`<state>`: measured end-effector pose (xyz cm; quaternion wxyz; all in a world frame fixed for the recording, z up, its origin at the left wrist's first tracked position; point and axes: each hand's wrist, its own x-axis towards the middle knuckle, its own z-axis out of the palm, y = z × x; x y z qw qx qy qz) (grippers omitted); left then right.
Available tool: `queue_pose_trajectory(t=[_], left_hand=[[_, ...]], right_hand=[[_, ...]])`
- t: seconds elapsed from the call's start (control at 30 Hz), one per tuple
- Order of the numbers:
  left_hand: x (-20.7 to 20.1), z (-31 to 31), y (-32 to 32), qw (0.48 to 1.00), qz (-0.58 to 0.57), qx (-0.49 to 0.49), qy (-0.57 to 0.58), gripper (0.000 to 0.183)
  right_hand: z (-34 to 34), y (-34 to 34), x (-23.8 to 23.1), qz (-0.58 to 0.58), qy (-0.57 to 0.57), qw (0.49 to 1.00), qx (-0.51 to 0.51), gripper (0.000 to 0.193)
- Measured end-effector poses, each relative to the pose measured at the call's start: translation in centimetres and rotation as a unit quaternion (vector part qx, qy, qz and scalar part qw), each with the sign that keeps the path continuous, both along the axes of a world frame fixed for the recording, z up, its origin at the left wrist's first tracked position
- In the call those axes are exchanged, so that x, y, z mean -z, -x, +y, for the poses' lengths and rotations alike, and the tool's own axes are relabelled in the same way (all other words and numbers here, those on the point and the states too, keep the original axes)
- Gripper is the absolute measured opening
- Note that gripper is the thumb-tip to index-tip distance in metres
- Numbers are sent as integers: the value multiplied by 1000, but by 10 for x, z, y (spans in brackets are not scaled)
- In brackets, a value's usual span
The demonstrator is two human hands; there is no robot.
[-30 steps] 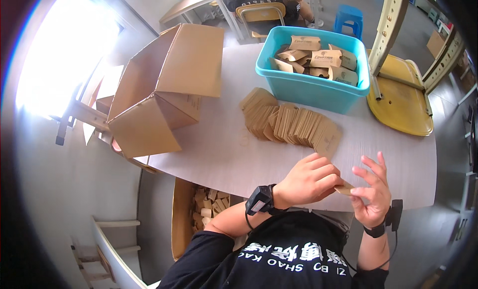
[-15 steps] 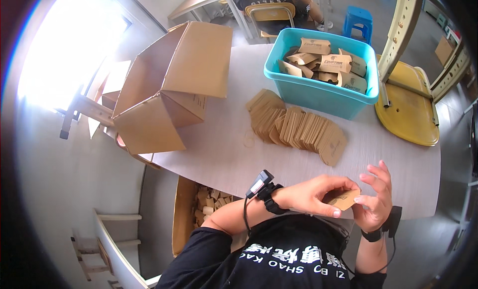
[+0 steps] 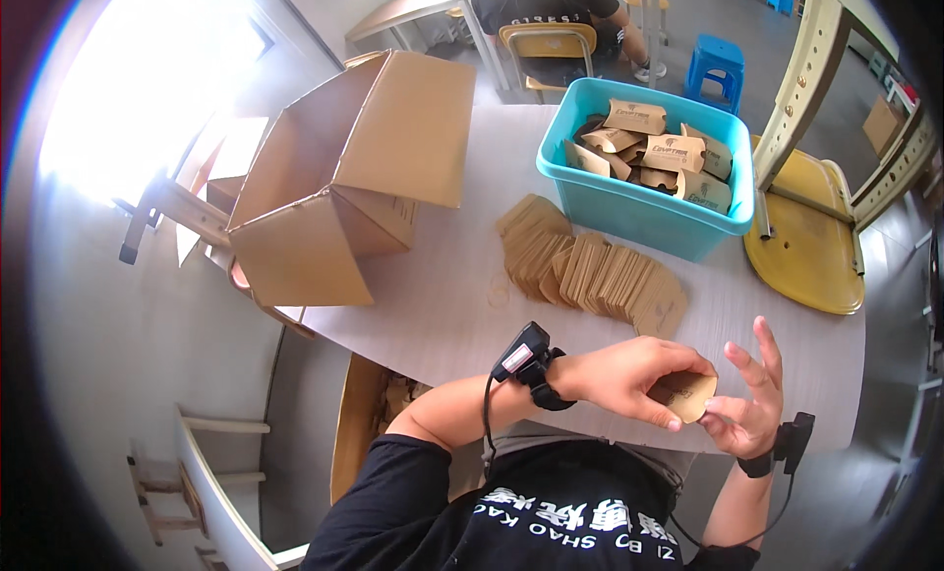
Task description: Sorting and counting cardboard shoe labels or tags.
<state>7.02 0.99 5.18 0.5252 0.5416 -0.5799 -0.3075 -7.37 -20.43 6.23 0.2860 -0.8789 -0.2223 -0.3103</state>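
My left hand [image 3: 634,376] is closed around a small brown cardboard pillow box [image 3: 685,396], thumb on the near side and fingers behind it. The box bulges slightly, its end pointing toward my right hand [image 3: 749,399]. That hand pinches the box's right end at the edge, while its other fingers stretch upward, apart. Beyond my hands a fanned row of flat brown box blanks [image 3: 595,271] lies on the table. Behind the row stands a turquoise bin [image 3: 629,212] with several folded pillow boxes [image 3: 674,153] heaped in it.
A large open carton [image 3: 305,158] stands at the table's [image 3: 433,325] left. Another carton [image 3: 356,419] with small brown pieces sits below the near edge. A rubber band [image 3: 499,294] lies by the blanks. Right of the bin is a yellow chair [image 3: 806,227]. Another person [image 3: 546,5] sits beyond.
The box end between my hands now looks rounder and more curved. My right hand still grips that end, its upper fingers straighter. The whole view has shifted slightly.
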Motion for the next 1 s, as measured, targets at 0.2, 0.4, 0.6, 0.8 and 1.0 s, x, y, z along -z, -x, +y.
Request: queue_pose_trajectory(t=[0.2,0.4,0.6,0.8,1.0], left_hand=[[10,-2,1,994,104,25,-36,74],[30,-2,12,977,206,36,-32,80],[34,0,13,982,185,26,-27,76],[34,1,13,973,227,21,-37,64],[36,3,14,957,274,64,-65,57]], right_hand=[[4,2,15,-8,3,1000,10,23],[19,-2,20,-24,-22,997,72,34],[16,-13,13,37,0,999,22,30],[16,-14,23,27,-26,999,-2,28],[17,-15,15,120,-81,987,-71,28]])
